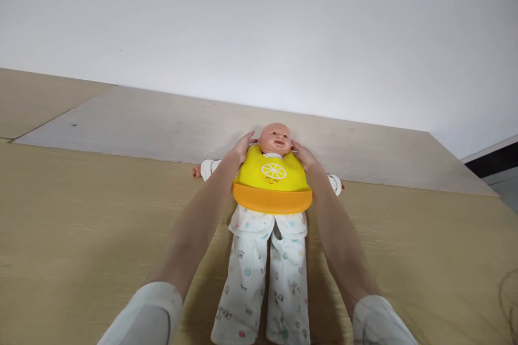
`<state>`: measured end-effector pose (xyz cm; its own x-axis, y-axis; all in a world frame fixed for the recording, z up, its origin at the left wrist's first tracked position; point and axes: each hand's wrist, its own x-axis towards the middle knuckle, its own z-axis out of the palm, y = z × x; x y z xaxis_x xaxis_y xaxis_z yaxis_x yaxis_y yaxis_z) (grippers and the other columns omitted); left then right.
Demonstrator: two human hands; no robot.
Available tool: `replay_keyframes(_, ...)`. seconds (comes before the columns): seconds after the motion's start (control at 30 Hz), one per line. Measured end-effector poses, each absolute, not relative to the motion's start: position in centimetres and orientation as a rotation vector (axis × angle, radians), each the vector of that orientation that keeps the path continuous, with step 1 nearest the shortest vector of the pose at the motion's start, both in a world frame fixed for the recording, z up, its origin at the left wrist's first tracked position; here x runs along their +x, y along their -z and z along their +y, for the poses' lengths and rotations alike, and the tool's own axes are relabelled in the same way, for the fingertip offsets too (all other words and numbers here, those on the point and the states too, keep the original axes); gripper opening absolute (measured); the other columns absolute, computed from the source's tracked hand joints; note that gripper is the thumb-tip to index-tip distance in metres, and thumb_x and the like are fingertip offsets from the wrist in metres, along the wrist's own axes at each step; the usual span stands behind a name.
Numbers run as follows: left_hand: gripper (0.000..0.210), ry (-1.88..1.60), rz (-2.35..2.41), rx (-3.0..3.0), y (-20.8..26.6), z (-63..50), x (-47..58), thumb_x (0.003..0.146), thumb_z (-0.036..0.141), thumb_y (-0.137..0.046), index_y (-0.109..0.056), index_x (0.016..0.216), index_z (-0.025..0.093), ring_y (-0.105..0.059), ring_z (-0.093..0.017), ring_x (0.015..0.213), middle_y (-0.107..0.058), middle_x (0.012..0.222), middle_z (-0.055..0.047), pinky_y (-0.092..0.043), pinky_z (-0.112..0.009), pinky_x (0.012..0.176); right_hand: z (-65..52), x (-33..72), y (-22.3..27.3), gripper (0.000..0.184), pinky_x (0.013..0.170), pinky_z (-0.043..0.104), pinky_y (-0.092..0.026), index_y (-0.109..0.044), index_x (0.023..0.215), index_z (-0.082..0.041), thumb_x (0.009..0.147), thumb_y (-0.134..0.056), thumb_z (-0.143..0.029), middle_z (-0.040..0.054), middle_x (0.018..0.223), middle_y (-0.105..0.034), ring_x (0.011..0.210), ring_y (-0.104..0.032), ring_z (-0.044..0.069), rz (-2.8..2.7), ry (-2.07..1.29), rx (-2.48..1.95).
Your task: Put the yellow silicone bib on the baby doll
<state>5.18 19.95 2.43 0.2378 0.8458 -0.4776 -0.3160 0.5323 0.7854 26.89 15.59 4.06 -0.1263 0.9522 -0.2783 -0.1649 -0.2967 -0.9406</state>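
Note:
A baby doll (277, 135) lies on its back, head toward the wall, in a white patterned outfit (246, 269) with its arms spread. Over its chest is a yellow bib (271, 168) with a citrus-slice print and an orange catch pocket along the bottom. At the left of the doll's neck, my left hand (243, 147) grips the bib's upper edge, one finger stretched out and the other fingertips partly hidden. My right hand (304, 155) is closed at the bib's upper edge on the other side, its fingertips tucked beside the doll's head.
The doll lies on a wooden surface (101, 215) with a paler board (162, 118) across the back. A white wall (243, 27) rises behind. A dark gap (496, 159) shows at the far right.

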Motion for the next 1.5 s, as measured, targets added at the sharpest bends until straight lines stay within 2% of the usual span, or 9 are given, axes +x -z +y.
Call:
replay_keyframes(0.1, 0.062, -0.949, 0.934, 0.573, -2.7, 18.9, 5.0, 0.085, 0.057, -0.054, -0.056, 0.127, 0.012, -0.070, -0.029, 0.073, -0.072, 0.086, -0.013, -0.053, -0.046, 0.085, 14.8, 27.0, -4.7, 0.043, 0.086, 0.038, -0.057, -0.070, 0.100, -0.019, 0.080, -0.061, -0.057, 0.0075, 0.095, -0.076, 0.092, -0.071, 0.024, -0.877, -1.804, -1.201)
replay_keyframes(0.23, 0.065, -0.967, 0.815, 0.557, -3.8, 16.6, 5.0, 0.086, 0.057, -0.052, -0.053, 0.130, 0.010, -0.070, -0.029, 0.078, -0.073, 0.088, -0.013, -0.051, -0.046, 0.090, 12.5, 27.2, -6.1, 0.036, 0.082, 0.037, -0.057, -0.071, 0.101, -0.022, 0.079, -0.064, -0.049, 0.0035, 0.094, -0.076, 0.090, -0.071, 0.023, -0.841, -1.681, -1.211)
replay_keyframes(0.37, 0.055, -0.982, 0.717, 0.569, -5.0, 13.4, 5.5, 0.087, 0.051, -0.051, -0.055, 0.125, 0.012, -0.071, -0.028, 0.077, -0.073, 0.085, -0.009, -0.050, -0.046, 0.091, 9.3, 27.4, -6.6, 0.040, 0.081, 0.037, -0.056, -0.071, 0.100, -0.021, 0.073, -0.070, -0.051, 0.0037, 0.099, -0.076, 0.092, -0.071, 0.025, -0.914, -1.523, -1.197)
replay_keyframes(0.5, 0.051, -1.033, 0.628, 0.561, -5.7, 9.6, 6.0, 0.083, 0.045, -0.056, -0.056, 0.124, 0.015, -0.071, -0.031, 0.093, -0.075, 0.099, -0.010, -0.048, -0.050, 0.098, 5.8, 27.3, -6.3, 0.042, 0.080, 0.033, -0.054, -0.071, 0.094, -0.020, 0.067, -0.075, -0.052, 0.0028, 0.099, -0.076, 0.094, -0.069, 0.024, -0.937, -1.340, -1.210)
replay_keyframes(0.67, 0.048, -1.038, 0.587, 0.527, -5.9, 5.2, 5.8, 0.082, 0.043, -0.058, -0.060, 0.121, 0.016, -0.068, -0.034, 0.106, -0.074, 0.111, -0.012, -0.046, -0.050, 0.102, 1.3, 27.2, -6.0, 0.043, 0.077, 0.031, -0.053, -0.070, 0.097, -0.023, 0.068, -0.076, -0.055, 0.0023, 0.101, -0.076, 0.091, -0.069, 0.022, -0.913, -1.391, -1.196)
replay_keyframes(0.87, 0.060, -1.020, 0.547, 0.508, -5.4, 1.8, 4.8, 0.086, 0.051, -0.050, -0.056, 0.133, 0.014, -0.068, -0.035, 0.107, -0.074, 0.113, -0.014, -0.048, -0.051, 0.100, -1.9, 27.6, -5.8, 0.052, 0.068, 0.030, -0.052, -0.067, 0.106, -0.027, 0.063, -0.083, -0.052, 0.0011, 0.096, -0.076, 0.080, -0.070, 0.021, -0.924, -1.491, -1.180)
replay_keyframes(1.17, 0.055, -1.079, 0.567, 0.465, -4.7, 0.1, 4.4, 0.085, 0.053, -0.050, -0.059, 0.124, 0.014, -0.070, -0.034, 0.103, -0.076, 0.104, -0.012, -0.050, -0.049, 0.097, -2.5, 27.0, -6.2, 0.052, 0.066, 0.029, -0.052, -0.065, 0.107, -0.028, 0.065, -0.082, -0.051, 0.0001, 0.094, -0.075, 0.078, -0.069, 0.020, -0.957, -1.536, -1.159)
replay_keyframes(1.5, 0.062, -1.064, 0.549, 0.533, -5.5, -0.2, 4.4, 0.083, 0.057, -0.052, -0.057, 0.129, 0.016, -0.069, -0.035, 0.104, -0.074, 0.109, -0.013, -0.049, -0.051, 0.096, -2.6, 26.7, -6.6, 0.053, 0.067, 0.029, -0.052, -0.063, 0.105, -0.028, 0.062, -0.083, -0.052, -0.0005, 0.093, -0.073, 0.077, -0.067, 0.019, -0.957, -1.465, -1.157)
